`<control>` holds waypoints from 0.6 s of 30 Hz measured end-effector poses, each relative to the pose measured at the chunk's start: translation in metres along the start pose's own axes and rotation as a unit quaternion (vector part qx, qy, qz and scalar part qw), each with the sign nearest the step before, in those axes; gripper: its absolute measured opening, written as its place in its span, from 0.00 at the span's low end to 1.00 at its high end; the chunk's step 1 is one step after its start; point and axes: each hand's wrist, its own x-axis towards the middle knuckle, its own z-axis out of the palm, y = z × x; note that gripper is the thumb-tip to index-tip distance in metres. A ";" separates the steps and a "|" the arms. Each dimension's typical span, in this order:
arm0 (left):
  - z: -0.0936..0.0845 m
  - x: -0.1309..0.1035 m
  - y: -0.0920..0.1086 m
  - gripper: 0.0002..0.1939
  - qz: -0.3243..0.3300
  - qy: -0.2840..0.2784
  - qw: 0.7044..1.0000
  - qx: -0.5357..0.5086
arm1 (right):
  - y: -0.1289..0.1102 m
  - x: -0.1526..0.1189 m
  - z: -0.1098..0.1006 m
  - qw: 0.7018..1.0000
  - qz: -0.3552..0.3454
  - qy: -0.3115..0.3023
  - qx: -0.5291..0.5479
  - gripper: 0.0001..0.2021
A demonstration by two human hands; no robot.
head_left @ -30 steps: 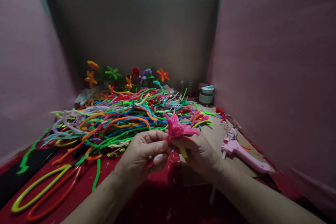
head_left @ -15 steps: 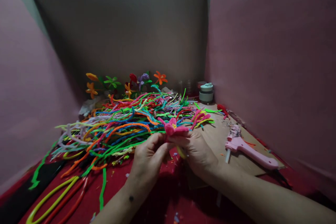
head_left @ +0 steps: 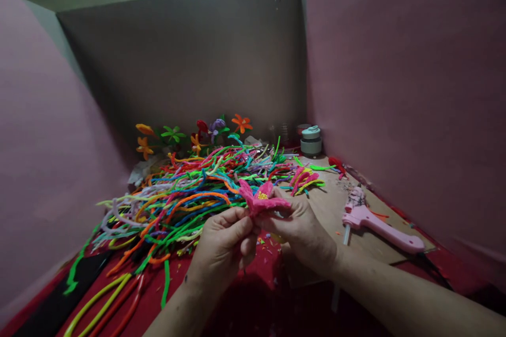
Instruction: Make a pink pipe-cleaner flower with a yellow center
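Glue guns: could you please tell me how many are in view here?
1. The pink glue gun lies on the cardboard sheet, to the right of the right hand and apart from it. The pipe-cleaner pile might hide more.

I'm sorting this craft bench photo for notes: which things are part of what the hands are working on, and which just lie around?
In hand:
pink flower, pinched by left hand and right hand

Lying about:
pile of pipe cleaners
pink glue gun
finished flowers at the back
small jar
cardboard sheet
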 end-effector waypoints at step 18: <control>0.001 -0.001 0.002 0.08 0.117 0.030 0.944 0.306 | 0.016 0.009 0.003 0.963 0.157 -0.002 0.221 0.07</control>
